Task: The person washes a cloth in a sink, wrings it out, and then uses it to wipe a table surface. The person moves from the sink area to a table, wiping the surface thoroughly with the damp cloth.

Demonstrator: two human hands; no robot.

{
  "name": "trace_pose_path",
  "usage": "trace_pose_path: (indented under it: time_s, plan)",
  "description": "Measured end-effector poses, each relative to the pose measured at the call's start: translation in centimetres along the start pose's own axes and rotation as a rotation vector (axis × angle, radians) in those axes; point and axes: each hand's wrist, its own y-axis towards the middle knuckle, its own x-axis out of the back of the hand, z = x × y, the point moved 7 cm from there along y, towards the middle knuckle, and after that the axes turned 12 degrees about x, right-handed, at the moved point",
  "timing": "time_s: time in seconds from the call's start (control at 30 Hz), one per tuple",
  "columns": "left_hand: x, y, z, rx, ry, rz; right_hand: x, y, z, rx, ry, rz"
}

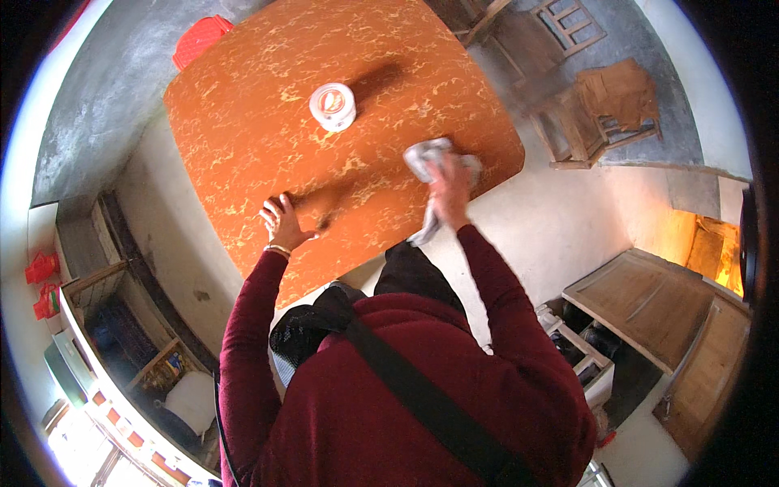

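An orange-brown table [235,154] with a pale marbled pattern stands in front of me. Near its right edge, my right hand [451,188] is closed on a whitish-grey cloth [425,154], pressed to the tabletop, with one end hanging past the near edge. Some motion blur softens that hand. Toward the table's near left side, my left hand [281,223] has its fingers spread and holds nothing; a bracelet circles its wrist. Beyond both hands sits a round white tub [333,106] with a red print on its lid.
A red plastic stool [201,40] pokes out behind the table's far left corner. Wooden chairs [600,114] stand at the far right. Wooden boards [641,304] lie to my right, and a wooden-framed bed or bench [154,349] is at my left.
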Motion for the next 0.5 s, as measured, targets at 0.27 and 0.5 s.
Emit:
trace_pose_path:
  time_s: [0.27, 0.5]
  plan:
    - [-0.1, 0.3, -1.0, 0.012, 0.025, -0.083, 0.3, 4.1, -14.2, -0.386, -0.200, -0.062]
    - [0.9, -0.1, -1.6, 0.048, 0.015, -0.056, -3.4, 1.8, 10.4, 0.543, 0.404, 0.181]
